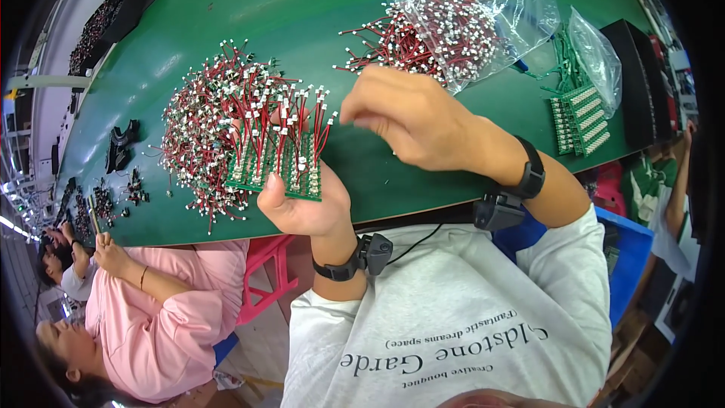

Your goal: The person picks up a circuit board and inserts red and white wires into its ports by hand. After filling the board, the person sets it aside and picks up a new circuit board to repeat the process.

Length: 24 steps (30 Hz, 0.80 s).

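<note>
My left hand (313,208) holds a green circuit board panel (276,183) from below, its thumb on the near edge. Red wire leads with white connectors (283,109) stand up in rows from the panel. My right hand (419,117) is raised just right of those leads, its fingers curled together near the rightmost connectors. Whether anything sits between its fingertips is too small to make out. Behind and left of the panel lies a large heap of small red-wired parts with white connectors (192,117).
A second heap of red wire leads (385,41) lies at the back, partly under a clear plastic bag (529,4). Stacked green panels (581,125) and a black box (642,83) stand at right. Black parts (121,147) lie at left, near a co-worker in a pink top (162,313).
</note>
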Each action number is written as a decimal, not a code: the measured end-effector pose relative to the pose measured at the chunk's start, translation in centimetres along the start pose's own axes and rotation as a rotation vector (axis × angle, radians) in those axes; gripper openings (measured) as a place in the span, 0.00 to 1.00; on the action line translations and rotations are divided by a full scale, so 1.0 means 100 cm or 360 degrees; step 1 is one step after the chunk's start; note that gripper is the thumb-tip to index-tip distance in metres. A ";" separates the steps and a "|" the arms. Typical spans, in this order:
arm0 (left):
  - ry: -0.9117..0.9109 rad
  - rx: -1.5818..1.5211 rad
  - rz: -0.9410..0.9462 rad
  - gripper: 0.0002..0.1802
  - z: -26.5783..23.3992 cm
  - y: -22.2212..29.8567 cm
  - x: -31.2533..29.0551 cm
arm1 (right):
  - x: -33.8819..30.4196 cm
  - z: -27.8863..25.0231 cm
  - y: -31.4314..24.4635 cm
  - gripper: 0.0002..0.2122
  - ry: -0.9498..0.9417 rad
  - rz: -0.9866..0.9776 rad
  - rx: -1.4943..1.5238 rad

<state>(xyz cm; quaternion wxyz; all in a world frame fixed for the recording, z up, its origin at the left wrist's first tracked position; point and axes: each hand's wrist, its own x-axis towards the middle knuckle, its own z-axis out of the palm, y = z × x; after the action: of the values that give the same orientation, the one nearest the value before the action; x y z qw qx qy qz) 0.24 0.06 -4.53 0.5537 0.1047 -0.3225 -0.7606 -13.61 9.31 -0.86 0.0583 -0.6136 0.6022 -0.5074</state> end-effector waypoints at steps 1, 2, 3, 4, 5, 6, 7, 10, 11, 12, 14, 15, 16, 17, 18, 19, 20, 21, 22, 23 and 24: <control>-0.0012 0.0070 -0.0012 0.37 0.003 0.000 -0.002 | -0.001 0.003 -0.005 0.06 -0.0042 -0.0051 0.0130; -0.0024 0.0140 -0.0023 0.37 0.006 0.000 -0.003 | -0.002 0.006 -0.009 0.06 -0.0084 -0.0102 0.0261; -0.0004 0.0123 -0.0089 0.38 0.011 0.001 -0.005 | -0.004 0.010 -0.011 0.08 -0.0137 -0.0094 0.0294; -0.0006 0.0123 -0.0093 0.38 0.015 0.001 -0.008 | -0.006 0.012 -0.012 0.08 -0.0134 -0.0090 0.0292; 0.0004 0.0142 -0.0111 0.38 0.018 0.000 -0.010 | -0.008 0.014 -0.013 0.08 -0.0179 -0.0018 0.0330; 0.0014 0.0159 -0.0130 0.39 0.020 -0.001 -0.012 | -0.010 0.016 -0.013 0.08 -0.0223 0.0055 0.0367; 0.0007 0.0178 -0.0100 0.40 0.020 -0.003 -0.012 | -0.011 0.017 -0.010 0.08 -0.0254 0.0072 0.0345; -0.0055 0.0162 -0.0112 0.40 0.021 -0.005 -0.015 | -0.011 0.016 -0.010 0.07 -0.0303 0.0076 0.0300; -0.0040 0.0172 -0.0145 0.40 0.019 -0.005 -0.015 | -0.011 0.016 -0.010 0.07 -0.0302 0.0078 0.0302; -0.0040 0.0173 -0.0147 0.40 0.020 -0.005 -0.016 | -0.011 0.016 -0.011 0.07 -0.0281 0.0071 0.0321; -0.0026 0.0152 -0.0149 0.40 0.023 -0.005 -0.017 | -0.011 0.016 -0.011 0.08 -0.0260 0.0064 0.0339; -0.0026 0.0152 -0.0149 0.40 0.020 -0.006 -0.018 | -0.011 0.016 -0.011 0.08 -0.0288 0.0075 0.0347; -0.0023 0.0204 -0.0205 0.40 0.016 -0.006 -0.018 | -0.011 0.016 -0.011 0.08 -0.0316 0.0086 0.0356; -0.0020 0.0256 -0.0261 0.40 0.013 -0.007 -0.018 | -0.011 0.016 -0.010 0.08 -0.0317 0.0085 0.0356; -0.0020 0.0256 -0.0260 0.40 0.012 -0.007 -0.018 | -0.011 0.016 -0.009 0.08 -0.0318 0.0053 0.0352; -0.0016 0.0249 -0.0264 0.40 0.014 -0.007 -0.018 | -0.011 0.016 -0.009 0.08 -0.0320 0.0021 0.0349; -0.0012 0.0243 -0.0268 0.40 0.015 -0.007 -0.018 | -0.011 0.015 -0.009 0.08 -0.0321 0.0021 0.0350; -0.0011 0.0243 -0.0268 0.40 0.013 -0.007 -0.018 | -0.010 0.014 -0.011 0.07 -0.0337 0.0029 0.0341; -0.0042 0.0278 -0.0269 0.40 0.010 -0.007 -0.018 | -0.010 0.013 -0.011 0.07 -0.0353 0.0037 0.0332; -0.0074 0.0313 -0.0269 0.40 0.009 -0.008 -0.017 | -0.010 0.013 -0.011 0.07 -0.0352 0.0037 0.0331; -0.0074 0.0313 -0.0270 0.40 0.009 -0.008 -0.018 | -0.009 0.013 -0.011 0.07 -0.0340 0.0038 0.0340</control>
<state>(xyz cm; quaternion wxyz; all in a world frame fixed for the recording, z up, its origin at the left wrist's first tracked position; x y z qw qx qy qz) -0.24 2.19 -4.67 0.4668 0.1677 -0.3984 -0.7715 -11.76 9.66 -1.27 0.1931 -0.6471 0.5425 -0.4996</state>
